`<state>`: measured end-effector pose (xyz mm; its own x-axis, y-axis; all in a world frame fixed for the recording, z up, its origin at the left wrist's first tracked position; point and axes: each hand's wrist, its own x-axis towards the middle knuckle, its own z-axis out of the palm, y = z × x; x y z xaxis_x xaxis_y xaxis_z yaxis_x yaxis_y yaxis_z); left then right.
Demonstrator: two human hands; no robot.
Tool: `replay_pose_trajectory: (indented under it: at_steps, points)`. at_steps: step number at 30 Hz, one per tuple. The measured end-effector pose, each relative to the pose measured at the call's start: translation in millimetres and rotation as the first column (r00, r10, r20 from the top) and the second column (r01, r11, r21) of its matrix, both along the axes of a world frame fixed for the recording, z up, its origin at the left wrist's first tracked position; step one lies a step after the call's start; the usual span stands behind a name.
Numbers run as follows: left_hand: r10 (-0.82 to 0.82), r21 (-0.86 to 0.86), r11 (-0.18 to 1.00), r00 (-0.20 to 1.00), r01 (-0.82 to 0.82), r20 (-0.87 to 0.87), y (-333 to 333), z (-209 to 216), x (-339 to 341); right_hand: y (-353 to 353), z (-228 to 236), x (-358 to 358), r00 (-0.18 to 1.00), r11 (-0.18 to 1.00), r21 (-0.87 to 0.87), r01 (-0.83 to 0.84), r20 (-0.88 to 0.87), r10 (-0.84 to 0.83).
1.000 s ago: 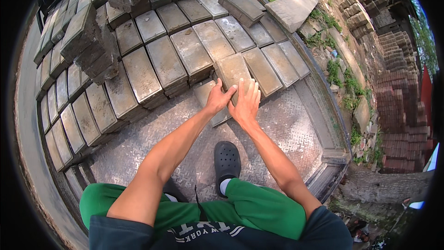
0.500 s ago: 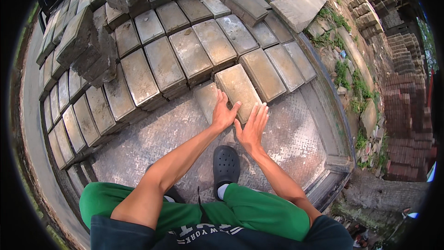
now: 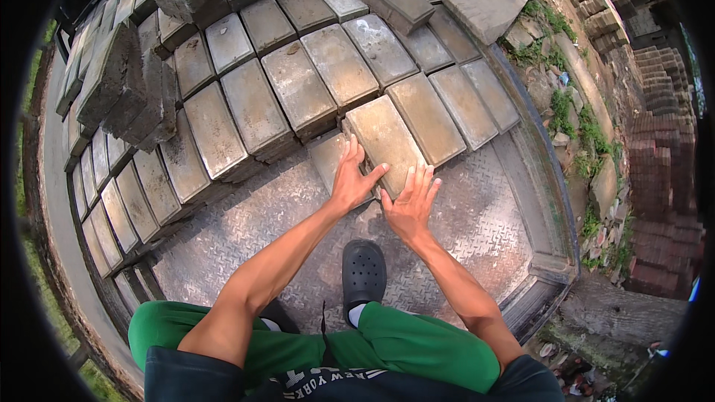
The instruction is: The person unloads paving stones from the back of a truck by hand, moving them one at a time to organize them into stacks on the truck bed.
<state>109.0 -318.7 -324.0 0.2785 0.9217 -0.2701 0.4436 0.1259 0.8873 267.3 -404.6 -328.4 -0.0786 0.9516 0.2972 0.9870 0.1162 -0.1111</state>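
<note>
Both hands (image 3: 354,182) (image 3: 410,208), grip wide and flat, at paving block's (image 3: 383,138) near edge, bare steel plate (image 3: 246,227) alongside.

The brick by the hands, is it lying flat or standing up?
Flat. The brick shows its broad top face, level with its neighbours, and both hands, the left hand and right hand, rest at its near edge.

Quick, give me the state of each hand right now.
Left hand: open, fingers spread, resting on the near edge of a paving block, gripping nothing.
Right hand: open, flat at the same block's edge, holding nothing.
</note>
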Motion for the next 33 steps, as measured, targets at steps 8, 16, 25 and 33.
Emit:
replay_pose_trajectory:
  at_steps: [8, 16, 25, 33]
  points:
    - [0.114, 0.077, 0.990, 0.989, -0.121, 0.092, 14, 7, 6, 20, 10, 1, 0.995, 0.995, 0.026, -0.097, 0.003, 0.097]
    - [0.175, -0.082, 0.981, 0.984, -0.177, -0.038, 13, 9, 4, 72, 95, 2, 0.985, 0.898, -0.418, -0.140, 0.031, 0.168]
    - [-0.047, -0.140, 0.990, 0.917, -0.010, -0.397, 51, 51, 13, 356, 79, 35, 0.994, 0.966, -0.255, -0.042, 0.082, 0.065]
    - [-0.100, -0.182, 0.983, 0.924, 0.034, -0.369, 51, 53, 14, 479, 80, 44, 0.989, 0.888, -0.448, 0.102, 0.139, -0.044]
